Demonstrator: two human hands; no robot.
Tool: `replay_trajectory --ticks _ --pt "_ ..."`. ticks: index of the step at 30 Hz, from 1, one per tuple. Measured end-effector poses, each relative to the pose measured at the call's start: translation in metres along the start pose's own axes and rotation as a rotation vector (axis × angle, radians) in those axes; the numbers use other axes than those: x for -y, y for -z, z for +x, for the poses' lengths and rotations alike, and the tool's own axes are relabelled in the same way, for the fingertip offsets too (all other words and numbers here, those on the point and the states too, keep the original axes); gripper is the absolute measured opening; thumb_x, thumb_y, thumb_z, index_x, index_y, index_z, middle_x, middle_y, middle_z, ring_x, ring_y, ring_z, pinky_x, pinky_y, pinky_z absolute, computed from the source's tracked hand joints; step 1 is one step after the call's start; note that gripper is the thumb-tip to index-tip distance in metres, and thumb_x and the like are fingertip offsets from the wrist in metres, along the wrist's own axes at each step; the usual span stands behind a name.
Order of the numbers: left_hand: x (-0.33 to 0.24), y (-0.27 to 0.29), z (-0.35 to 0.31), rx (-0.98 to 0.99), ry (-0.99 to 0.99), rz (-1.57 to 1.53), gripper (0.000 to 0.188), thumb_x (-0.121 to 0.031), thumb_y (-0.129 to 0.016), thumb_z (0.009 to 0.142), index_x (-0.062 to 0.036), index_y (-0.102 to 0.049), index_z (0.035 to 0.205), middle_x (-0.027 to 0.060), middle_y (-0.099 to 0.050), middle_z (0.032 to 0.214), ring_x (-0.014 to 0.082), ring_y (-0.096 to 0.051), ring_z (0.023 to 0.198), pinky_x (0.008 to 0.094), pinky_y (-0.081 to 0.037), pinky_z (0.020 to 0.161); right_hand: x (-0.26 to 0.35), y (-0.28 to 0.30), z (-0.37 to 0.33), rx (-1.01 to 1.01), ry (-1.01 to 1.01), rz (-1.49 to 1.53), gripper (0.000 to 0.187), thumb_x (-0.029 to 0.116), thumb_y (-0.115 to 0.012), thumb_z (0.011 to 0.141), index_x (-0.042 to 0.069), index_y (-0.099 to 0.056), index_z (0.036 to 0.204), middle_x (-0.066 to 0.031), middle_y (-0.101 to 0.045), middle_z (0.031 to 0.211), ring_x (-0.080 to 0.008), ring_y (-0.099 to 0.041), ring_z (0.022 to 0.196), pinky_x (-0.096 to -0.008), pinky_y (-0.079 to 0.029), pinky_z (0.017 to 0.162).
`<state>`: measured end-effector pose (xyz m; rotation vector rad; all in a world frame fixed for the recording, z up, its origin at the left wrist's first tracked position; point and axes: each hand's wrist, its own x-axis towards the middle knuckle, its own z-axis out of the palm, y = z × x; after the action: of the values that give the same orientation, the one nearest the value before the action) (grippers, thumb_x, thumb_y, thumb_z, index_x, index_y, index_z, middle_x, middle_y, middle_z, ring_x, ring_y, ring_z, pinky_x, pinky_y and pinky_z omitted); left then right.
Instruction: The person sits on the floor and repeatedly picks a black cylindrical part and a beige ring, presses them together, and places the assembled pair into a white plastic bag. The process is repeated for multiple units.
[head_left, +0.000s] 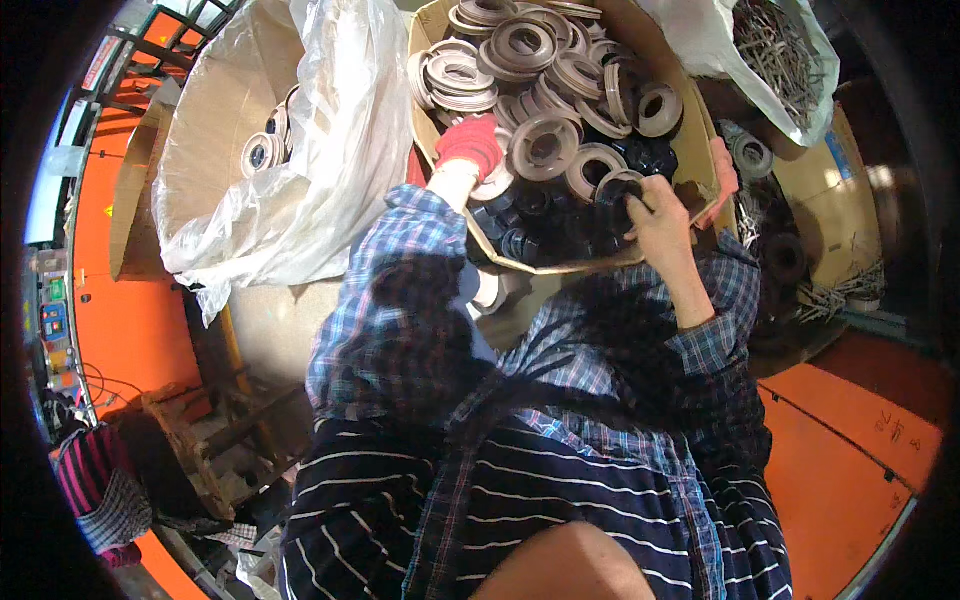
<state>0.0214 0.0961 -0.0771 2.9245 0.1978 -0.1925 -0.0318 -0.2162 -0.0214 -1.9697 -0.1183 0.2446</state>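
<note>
I see a red glove on the left hand; right hand bare. Long-sleeved plaid shirt, blue with white and reddish lines, worn open, right cuff back on the forearm. Underneath, navy garment, thin white stripes.

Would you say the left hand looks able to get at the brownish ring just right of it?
Probably yes: the left hand is close by, and nothing seems to cover the brownish ring.
</note>
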Motion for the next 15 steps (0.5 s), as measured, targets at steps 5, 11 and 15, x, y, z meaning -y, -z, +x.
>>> replay_trajectory --ticks 5,11,15 --pt "-0.037 0.071 -0.062 0.398 -0.181 -1.251 0.04 -0.018 -0.073 0.083 -0.0041 -0.061 0.119 0.0075 -0.069 0.097 0.0164 -0.066 0.077 0.028 -0.054 0.072 0.01 0.007 -0.02 -0.172 0.017 0.339 0.015 0.001 -0.059 0.094 -0.004 -0.065 0.108 0.0003 -0.066 0.096 -0.0062 -0.058 0.088 -0.0218 -0.047 0.079" --pt "-0.091 0.043 -0.159 0.062 -0.565 -0.936 0.054 -0.015 -0.076 0.082 -0.0057 -0.055 0.131 0.0068 -0.063 0.123 0.0167 -0.059 0.114 0.0312 -0.046 0.1 0.027 -0.019 -0.071 0.036 0.22 0.394 0.025 -0.001 -0.065 0.087 -0.003 -0.065 0.112 -0.0069 -0.069 0.102 -0.0113 -0.063 0.091 -0.0255 -0.05 0.081" --pt "-0.106 0.028 -0.198 0.095 -0.416 -1.434 0.063 -0.013 -0.075 0.08 -0.0024 -0.049 0.137 0.0125 -0.056 0.136 0.0232 -0.055 0.124 0.0332 -0.041 0.108 0.023 -0.013 -0.091 -0.085 0.462 -0.146 0.023 0.0 -0.067 0.088 -0.004 -0.064 0.11 -0.013 -0.067 0.096 -0.0208 -0.068 0.086 -0.0283 -0.052 0.075"
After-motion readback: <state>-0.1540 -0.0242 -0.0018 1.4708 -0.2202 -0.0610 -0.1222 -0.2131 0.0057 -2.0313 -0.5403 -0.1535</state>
